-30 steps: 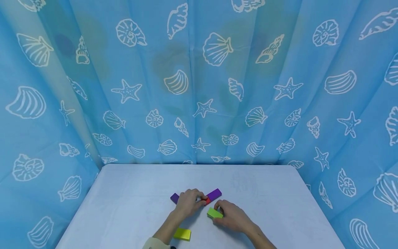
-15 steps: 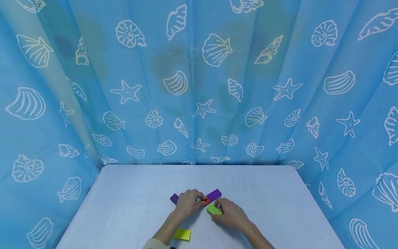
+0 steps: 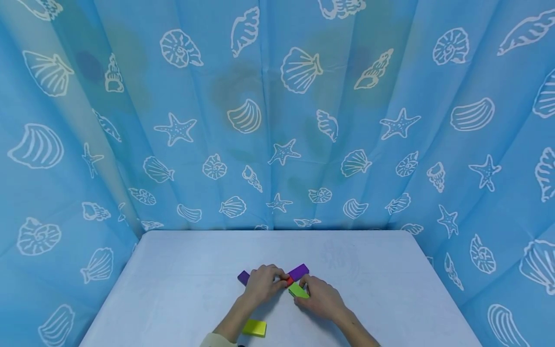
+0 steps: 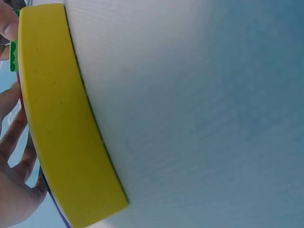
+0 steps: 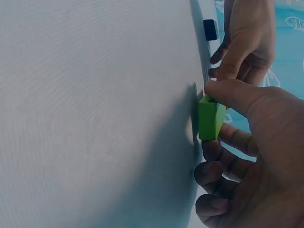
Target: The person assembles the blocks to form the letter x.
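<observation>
The desk is white. A yellow block lies on it. Farther back lie a dark purple block and a red block touching a bright purple block.

A curtain stands behind, left and right of the tabletop. The left fingers grip the middle block, which adjoins the rear block; the left block lies left. Before the middle block, the right fingers hold another block. The front block lies nearest.
</observation>
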The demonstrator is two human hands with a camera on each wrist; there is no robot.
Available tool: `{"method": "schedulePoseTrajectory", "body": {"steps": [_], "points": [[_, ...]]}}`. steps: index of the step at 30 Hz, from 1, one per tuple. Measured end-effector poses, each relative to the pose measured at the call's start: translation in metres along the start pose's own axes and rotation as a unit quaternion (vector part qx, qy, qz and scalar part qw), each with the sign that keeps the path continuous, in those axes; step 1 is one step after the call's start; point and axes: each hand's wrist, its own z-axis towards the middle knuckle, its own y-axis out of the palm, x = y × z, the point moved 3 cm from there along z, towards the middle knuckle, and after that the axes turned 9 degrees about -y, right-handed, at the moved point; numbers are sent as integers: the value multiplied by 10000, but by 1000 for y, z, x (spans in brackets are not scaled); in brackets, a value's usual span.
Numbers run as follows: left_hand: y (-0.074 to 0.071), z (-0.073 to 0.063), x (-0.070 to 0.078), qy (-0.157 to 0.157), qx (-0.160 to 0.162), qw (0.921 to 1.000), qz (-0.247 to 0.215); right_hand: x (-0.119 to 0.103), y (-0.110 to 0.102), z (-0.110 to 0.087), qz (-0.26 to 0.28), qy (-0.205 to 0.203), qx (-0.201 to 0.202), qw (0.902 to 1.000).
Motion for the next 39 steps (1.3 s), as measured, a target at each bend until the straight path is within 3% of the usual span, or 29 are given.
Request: {"method": "schedulePoseTrajectory", "body": {"steps": [19,39], "points": [[1,-1,-1,1,45,10000,54,-4,2,-3,-84,109,0,9999],[-2,-2,-2,282,163,9994,64,-7,8,5,-265,521,-89,9982]]}}
